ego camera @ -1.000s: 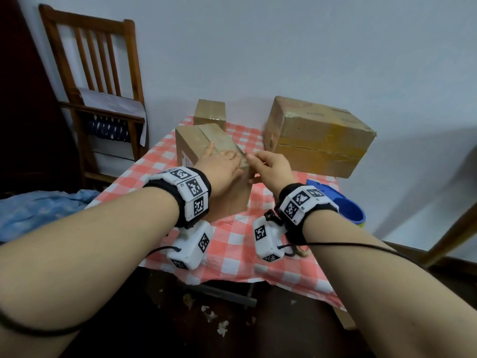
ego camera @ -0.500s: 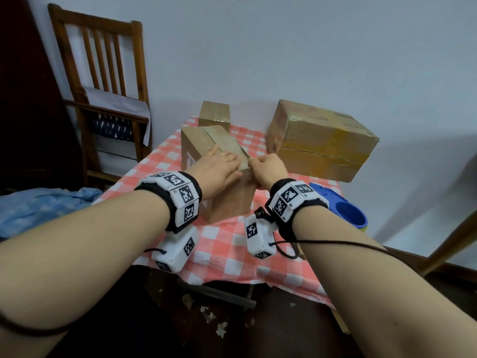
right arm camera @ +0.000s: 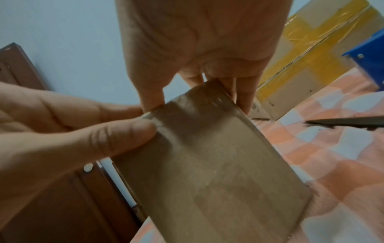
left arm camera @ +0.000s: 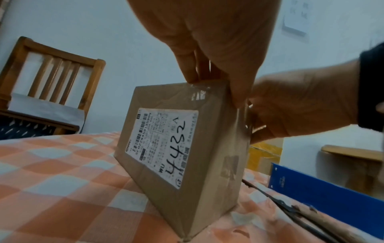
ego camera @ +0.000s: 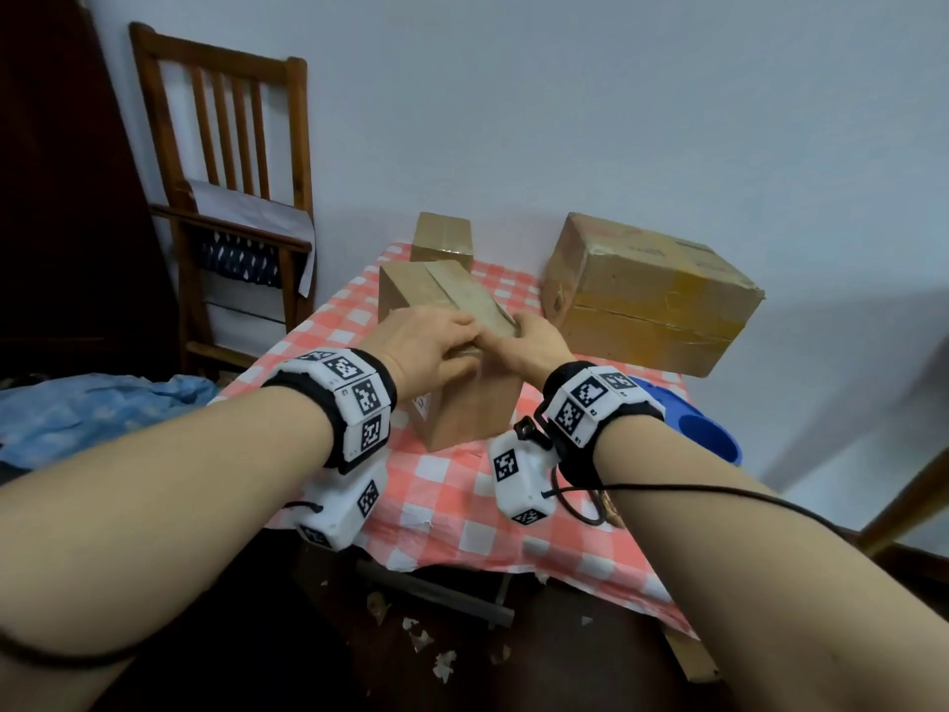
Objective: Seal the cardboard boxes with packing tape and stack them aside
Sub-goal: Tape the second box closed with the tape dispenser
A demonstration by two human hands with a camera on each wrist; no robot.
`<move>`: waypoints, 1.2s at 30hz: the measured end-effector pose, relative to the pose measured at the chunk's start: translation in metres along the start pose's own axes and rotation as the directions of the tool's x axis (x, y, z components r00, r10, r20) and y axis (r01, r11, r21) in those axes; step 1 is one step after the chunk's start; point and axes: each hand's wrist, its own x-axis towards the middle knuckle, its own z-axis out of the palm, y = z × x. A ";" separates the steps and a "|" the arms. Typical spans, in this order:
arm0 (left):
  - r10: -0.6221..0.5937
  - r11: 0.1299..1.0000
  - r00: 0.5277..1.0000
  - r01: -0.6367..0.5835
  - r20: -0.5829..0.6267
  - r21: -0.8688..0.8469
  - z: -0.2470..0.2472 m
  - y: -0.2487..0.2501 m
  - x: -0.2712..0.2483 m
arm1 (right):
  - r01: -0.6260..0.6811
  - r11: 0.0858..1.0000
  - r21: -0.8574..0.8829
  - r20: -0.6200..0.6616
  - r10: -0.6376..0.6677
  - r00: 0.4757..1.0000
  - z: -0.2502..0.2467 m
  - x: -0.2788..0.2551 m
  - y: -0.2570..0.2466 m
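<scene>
The small cardboard box stood on the checked worktop directly under both hands, the left hand lying flat-fingered along its taped top and the right hand curled over the near top corner. It looked light and stiff with slick tape, best gripped by opposite side faces.

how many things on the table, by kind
cardboard boxes: 3 — box under both hands, small box behind it, large box at the wall
blue tape dispenser: 1
scissors: 1
total: 5
</scene>
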 end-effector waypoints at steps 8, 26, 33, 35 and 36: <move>-0.154 0.988 0.988 0.154 -0.015 -0.015 -0.001 0.000 0.009 | 0.030 0.989 -0.143 -0.110 -0.046 0.993 -0.005 0.004 0.000; -0.145 0.956 0.989 0.133 0.026 0.260 0.009 0.001 0.015 | 0.131 0.837 0.531 0.054 -0.188 0.981 -0.023 0.000 0.052; -0.148 0.960 0.989 0.148 -0.017 0.239 0.018 -0.001 0.020 | 0.167 0.879 0.446 -0.008 -0.183 0.983 -0.024 -0.005 0.043; -0.131 0.966 0.991 0.128 -0.003 0.226 0.017 -0.002 0.019 | 0.200 0.874 0.443 -0.058 -0.194 0.979 -0.021 -0.005 0.044; -0.129 0.967 0.992 0.125 0.004 0.223 0.016 -0.002 0.018 | 0.193 0.862 0.469 -0.064 -0.185 0.981 -0.019 -0.004 0.047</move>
